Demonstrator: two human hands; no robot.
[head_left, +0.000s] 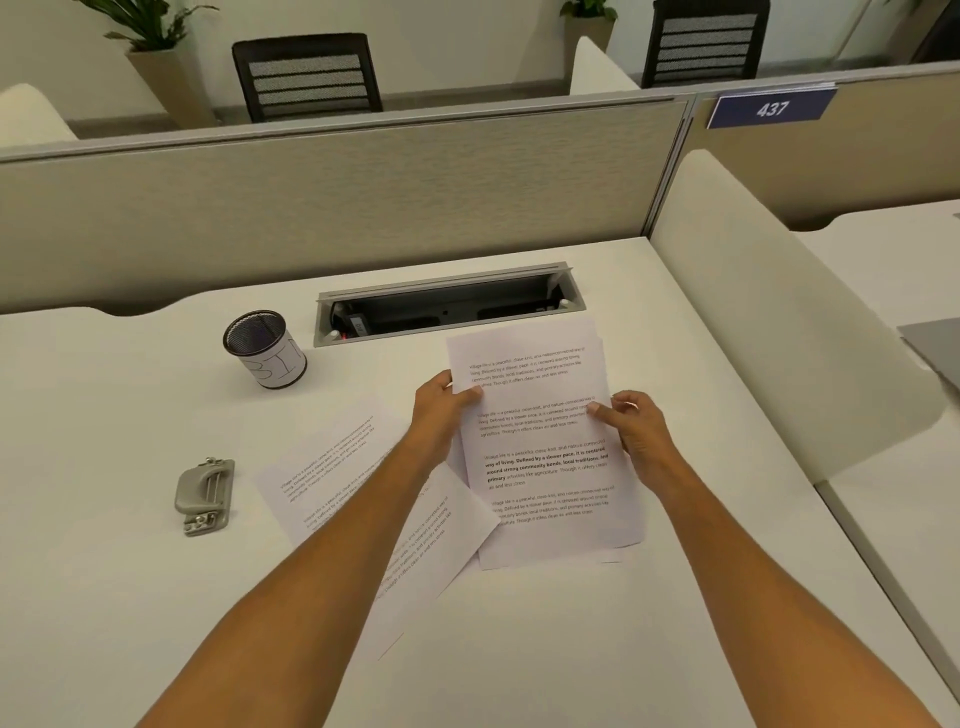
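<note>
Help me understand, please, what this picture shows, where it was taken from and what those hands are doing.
There is no machine here: one camera worn on a person's head looks forward and down, so the two bare arms coming in from below are the wearer's own. The left hand and the right hand pinch the side edges of a small stack of printed sheets over the white desk. On the desk lie more loose pages, a grey hole punch and a mesh cup with a paper label. Behind them is an open cable hatch.
</note>
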